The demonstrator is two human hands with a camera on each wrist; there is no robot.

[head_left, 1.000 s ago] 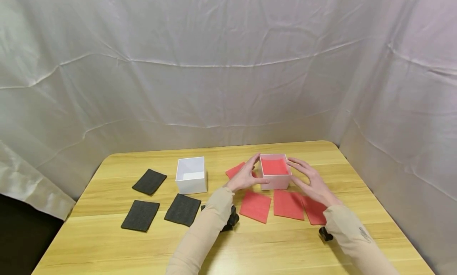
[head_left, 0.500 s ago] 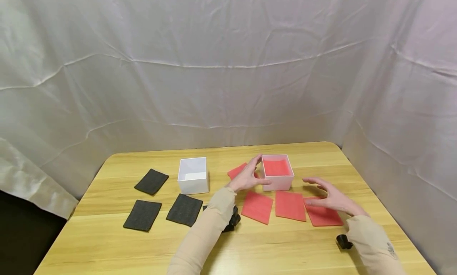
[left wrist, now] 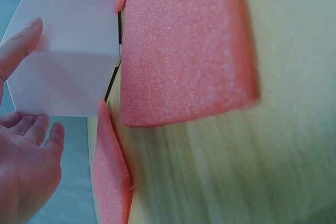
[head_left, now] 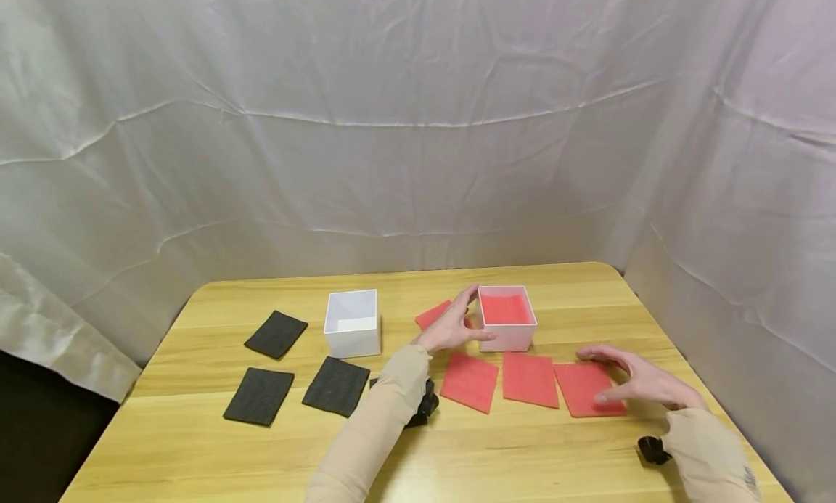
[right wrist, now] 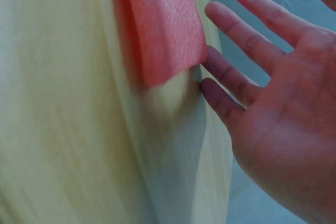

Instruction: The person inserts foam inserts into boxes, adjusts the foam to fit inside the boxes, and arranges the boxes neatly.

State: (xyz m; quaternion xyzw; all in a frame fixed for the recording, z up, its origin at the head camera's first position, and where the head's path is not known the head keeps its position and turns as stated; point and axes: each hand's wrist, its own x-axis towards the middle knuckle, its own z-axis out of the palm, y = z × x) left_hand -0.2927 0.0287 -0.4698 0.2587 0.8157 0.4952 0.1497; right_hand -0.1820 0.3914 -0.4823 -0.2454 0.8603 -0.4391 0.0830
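Observation:
My left hand [head_left: 449, 329] is at the left side of a white square box [head_left: 509, 337]. Its thumb lies against the front wall and its fingers reach round the left wall, gripping the box. Inside lies a red foam sheet [head_left: 506, 309]. Over at the right, my right hand [head_left: 656, 384] has its fingers spread, near the right edge of the rightmost red foam square [head_left: 584, 391]. In the right wrist view, the fingertips come right by the corner of that foam square [right wrist: 170, 30], and the palm [right wrist: 294, 114] holds nothing.
Two more red foam squares [head_left: 470, 382] lie in front of the box; another [head_left: 432, 313] is partly hidden behind the left hand. A second white box [head_left: 353, 341] stands to the left, among several black foam squares [head_left: 260, 395]. Grey curtains surround the wooden table [head_left: 496, 459].
My right hand has left the box's right side and moved right and toward me, beside the rightmost red foam square. The left hand has stayed at the box.

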